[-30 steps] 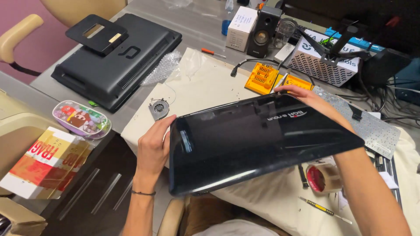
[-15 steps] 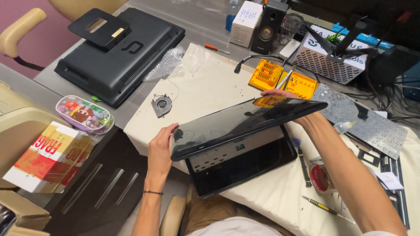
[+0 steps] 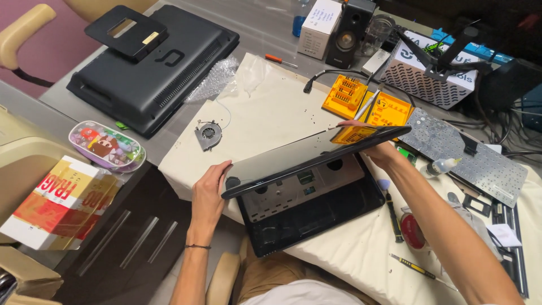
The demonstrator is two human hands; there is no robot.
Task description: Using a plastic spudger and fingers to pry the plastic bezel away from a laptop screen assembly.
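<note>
The laptop lid (image 3: 307, 155) is glossy black plastic, smooth enough to mirror the orange trays (image 3: 367, 101); the laptop base (image 3: 307, 212) beneath shows a dull grey metal-looking plate inside a shiny black plastic frame; the cloth (image 3: 265, 107) spread over the bench (image 3: 84, 93) is cream fabric, matt and lightly creased; the orange trays look like hard matt plastic; the black monitor back (image 3: 152, 62) is matt, ribbed plastic; the bubble wrap (image 3: 217, 76) beside it is clear, crinkled film; the small fan (image 3: 208, 134) looks of grey metal and plastic; the box (image 3: 53, 203) is printed card.
</note>
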